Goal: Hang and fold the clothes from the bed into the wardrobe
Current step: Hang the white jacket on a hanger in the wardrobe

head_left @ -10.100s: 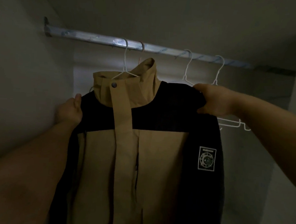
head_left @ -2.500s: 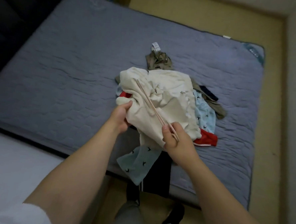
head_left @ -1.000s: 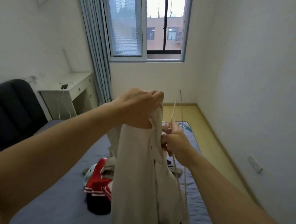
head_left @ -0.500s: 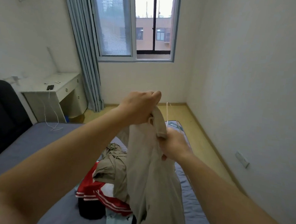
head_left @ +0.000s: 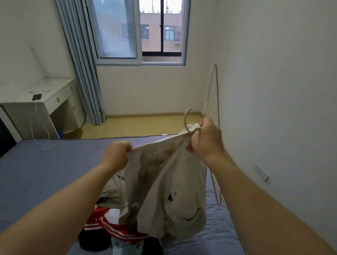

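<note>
1. While both arms reach forward over the bed [head_left: 32, 174], a cream garment [head_left: 165, 190] hangs between the two hands, held up clear of the mattress and above the clothes pile.
2. Left hand [head_left: 115, 153]: closed in a fist on the garment's upper edge at its left end, fabric bunched inside the fingers.
3. Right hand [head_left: 207, 138]: closed around the garment's upper edge at its right end, higher than the left hand, so the edge runs taut and slanting upward to the right. The same hand also grips hangers.
4. Hanger hook [head_left: 187, 120]: pale, curved, standing up just left of the right hand beside the fabric edge.
5. Thin wire hangers [head_left: 215, 94]: their wires rise above the right hand against the right wall and trail below it beside the garment; how many there are cannot be told.
6. Clothes pile [head_left: 118, 226]: on the bed beneath the garment; a red piece with white stripes, a khaki piece, a dark piece and a pale blue piece are visible, partly hidden by the hanging fabric.
7. Bed: covered in quilted grey-blue, filling the lower view.
8. White desk [head_left: 47, 96]: at the left wall beyond the bed, with a small dark object on top.
9. Blue-grey curtain [head_left: 82, 63]: hangs left of the window [head_left: 142, 25].
</note>
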`<state>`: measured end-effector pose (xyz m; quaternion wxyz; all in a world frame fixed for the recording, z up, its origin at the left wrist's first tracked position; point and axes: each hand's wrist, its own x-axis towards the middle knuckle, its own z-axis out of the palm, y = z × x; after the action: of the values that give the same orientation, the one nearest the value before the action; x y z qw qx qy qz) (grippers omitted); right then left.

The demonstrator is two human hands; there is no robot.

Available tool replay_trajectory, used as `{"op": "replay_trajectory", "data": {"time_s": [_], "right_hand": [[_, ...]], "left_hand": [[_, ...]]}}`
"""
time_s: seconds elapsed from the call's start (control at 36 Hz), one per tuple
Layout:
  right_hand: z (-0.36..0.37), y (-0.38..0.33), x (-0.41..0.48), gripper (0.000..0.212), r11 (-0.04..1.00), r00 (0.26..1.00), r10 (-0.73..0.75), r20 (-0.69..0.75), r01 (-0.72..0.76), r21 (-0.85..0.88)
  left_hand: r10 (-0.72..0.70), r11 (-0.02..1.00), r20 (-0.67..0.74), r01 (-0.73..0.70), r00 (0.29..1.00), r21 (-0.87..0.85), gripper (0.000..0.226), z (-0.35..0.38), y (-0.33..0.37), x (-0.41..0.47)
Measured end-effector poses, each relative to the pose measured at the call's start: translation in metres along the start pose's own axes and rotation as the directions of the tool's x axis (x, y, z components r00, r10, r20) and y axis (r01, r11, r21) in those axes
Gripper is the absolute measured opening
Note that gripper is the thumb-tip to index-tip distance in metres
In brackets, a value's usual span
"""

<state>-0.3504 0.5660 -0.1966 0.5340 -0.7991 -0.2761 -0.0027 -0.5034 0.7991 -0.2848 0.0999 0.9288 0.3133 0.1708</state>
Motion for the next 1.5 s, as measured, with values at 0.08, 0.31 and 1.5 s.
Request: {"op": "replay_trajectory", "data": {"time_s": [0.08, 0.31, 1.5], "right_hand": [[-0.006, 0.011, 0.006, 0.018, 0.997, 0.997, 0.080, -0.016, -0.080, -0.020], [0.018, 0.011, 0.000, 0.012, 0.959, 0.991, -0.073, 0.109, 0.100, -0.267], [-0.037, 0.121, -0.033, 0.019, 0.908, 0.901, 0.391, 0.187, -0.343, -0.242]], "left_hand": [[-0.324, 0.941, -0.062, 0.315, 0.944, -0.122, 0.024, 0.021, -0.040, -0.016], [0.005, 0.870, 0.598, 0.291, 0.801, -0.398, 0.067, 0.068, -0.010, -0.053], [0.136, 0.655, 0.652, 0.425, 0.746, -0.624, 0.014, -0.084, 0.103, 0.026]]}}
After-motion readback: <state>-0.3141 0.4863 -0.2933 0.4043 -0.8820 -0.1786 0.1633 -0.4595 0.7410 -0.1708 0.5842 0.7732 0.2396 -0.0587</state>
